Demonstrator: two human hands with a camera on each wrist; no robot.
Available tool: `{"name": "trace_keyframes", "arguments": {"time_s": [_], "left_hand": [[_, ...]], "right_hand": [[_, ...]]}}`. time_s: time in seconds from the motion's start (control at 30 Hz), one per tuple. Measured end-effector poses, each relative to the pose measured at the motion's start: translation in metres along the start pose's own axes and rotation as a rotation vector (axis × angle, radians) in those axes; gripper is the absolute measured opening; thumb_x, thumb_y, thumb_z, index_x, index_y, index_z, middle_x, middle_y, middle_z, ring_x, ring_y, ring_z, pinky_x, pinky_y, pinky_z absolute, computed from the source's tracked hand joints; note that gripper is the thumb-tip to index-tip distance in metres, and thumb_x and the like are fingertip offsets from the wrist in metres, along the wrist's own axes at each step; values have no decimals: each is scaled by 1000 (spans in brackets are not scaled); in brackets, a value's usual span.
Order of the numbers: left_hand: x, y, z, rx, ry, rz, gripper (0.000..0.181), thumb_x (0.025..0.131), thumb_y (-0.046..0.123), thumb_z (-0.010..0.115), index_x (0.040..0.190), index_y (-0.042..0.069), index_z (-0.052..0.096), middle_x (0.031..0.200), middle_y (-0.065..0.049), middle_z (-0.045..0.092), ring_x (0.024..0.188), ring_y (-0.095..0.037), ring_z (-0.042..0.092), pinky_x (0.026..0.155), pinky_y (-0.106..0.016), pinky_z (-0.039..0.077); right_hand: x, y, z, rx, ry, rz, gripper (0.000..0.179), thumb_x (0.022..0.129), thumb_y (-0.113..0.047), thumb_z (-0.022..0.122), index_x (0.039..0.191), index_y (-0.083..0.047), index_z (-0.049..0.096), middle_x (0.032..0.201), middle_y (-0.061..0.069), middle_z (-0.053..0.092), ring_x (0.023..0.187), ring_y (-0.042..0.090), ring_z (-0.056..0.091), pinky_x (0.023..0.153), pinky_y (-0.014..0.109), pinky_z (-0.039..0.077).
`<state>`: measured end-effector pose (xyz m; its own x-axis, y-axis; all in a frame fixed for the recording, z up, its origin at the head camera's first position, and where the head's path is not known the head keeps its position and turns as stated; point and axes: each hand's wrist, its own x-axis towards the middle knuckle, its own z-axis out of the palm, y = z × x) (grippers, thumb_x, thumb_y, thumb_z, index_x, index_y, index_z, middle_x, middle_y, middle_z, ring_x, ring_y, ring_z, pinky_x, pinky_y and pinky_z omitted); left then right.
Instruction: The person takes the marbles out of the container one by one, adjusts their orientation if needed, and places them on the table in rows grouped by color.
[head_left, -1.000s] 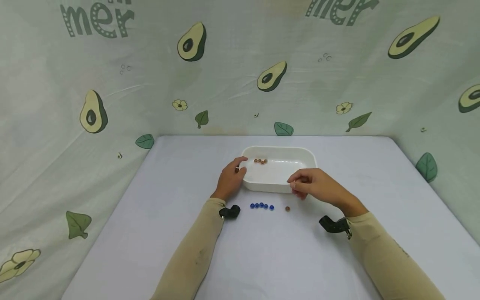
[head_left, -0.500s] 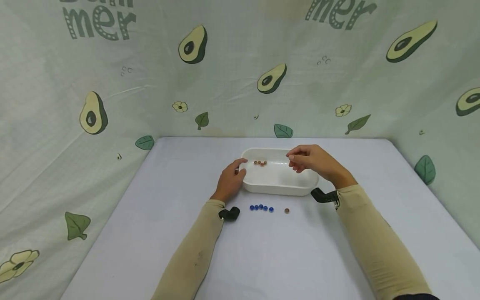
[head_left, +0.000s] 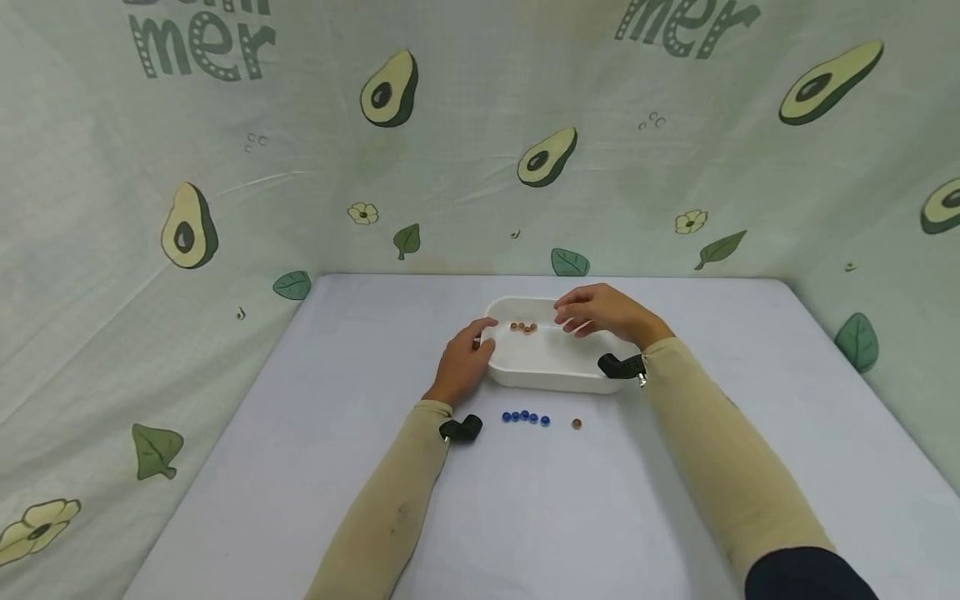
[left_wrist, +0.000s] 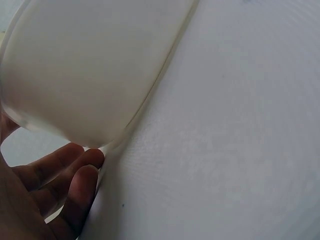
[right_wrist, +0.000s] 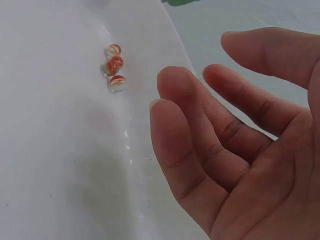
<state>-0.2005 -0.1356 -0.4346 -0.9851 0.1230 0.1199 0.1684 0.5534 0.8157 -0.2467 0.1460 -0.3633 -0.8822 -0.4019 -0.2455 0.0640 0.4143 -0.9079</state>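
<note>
A white tray (head_left: 558, 358) stands on the table, with several orange-streaked clear glass marbles (right_wrist: 116, 82) along its far side. My left hand (head_left: 462, 358) rests at the tray's left end, its thumb and fingers spread around the outside of the wall. In the left wrist view the loosely bent fingers (left_wrist: 84, 186) lie right by the tray's lower edge. My right hand (head_left: 607, 312) is over the far part of the tray, to the right of these marbles. Its fingers (right_wrist: 170, 135) are gently bent and the thumb stands apart, with nothing visible between them.
In front of the tray, several blue marbles (head_left: 525, 416) lie in a short row on the white table (head_left: 562, 517). A single brownish-orange marble (head_left: 577, 424) sits to their right. Behind the table hangs a cloth (head_left: 450, 167) printed with avocados.
My right hand has moved from the tray's near right side up and over its far part, then slightly left, and its fingers have spread. The left hand has stayed in place.
</note>
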Motion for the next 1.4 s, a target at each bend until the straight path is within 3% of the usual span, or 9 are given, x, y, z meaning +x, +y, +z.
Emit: {"name": "trace_keyframes", "arguments": {"time_s": [0.23,0.7,1.03,1.4], "left_hand": [[0,-2,0,1,-7,21,43,98,29,51,140,24,58,124,-9,61,100,-20,59,86,-43,49],[1,-1,0,16,1,20,42,97,30,51,139,25,59,125,-9,61,103,-21,57,90,-44,47],[4,1,1,31,14,23,42,98,29,51,138,25,59,118,-7,60,100,-20,55,88,-43,46],[5,-2,0,22,3,19,42,97,30,51,139,26,59,117,-4,59,100,-19,56,87,-41,47]], "right_hand": [[22,9,7,15,-30,71,42,95,-22,69,131,-1,62,128,16,64,106,29,67,88,43,54],[43,8,17,-124,-83,123,34,99,-22,63,131,-10,66,135,9,59,104,25,68,89,40,53],[45,6,20,-151,-46,85,32,97,-17,64,127,-6,68,121,13,66,99,27,67,87,41,53],[49,10,26,-279,-22,9,23,93,-10,67,114,-2,73,100,13,73,87,23,67,77,35,56]]}}
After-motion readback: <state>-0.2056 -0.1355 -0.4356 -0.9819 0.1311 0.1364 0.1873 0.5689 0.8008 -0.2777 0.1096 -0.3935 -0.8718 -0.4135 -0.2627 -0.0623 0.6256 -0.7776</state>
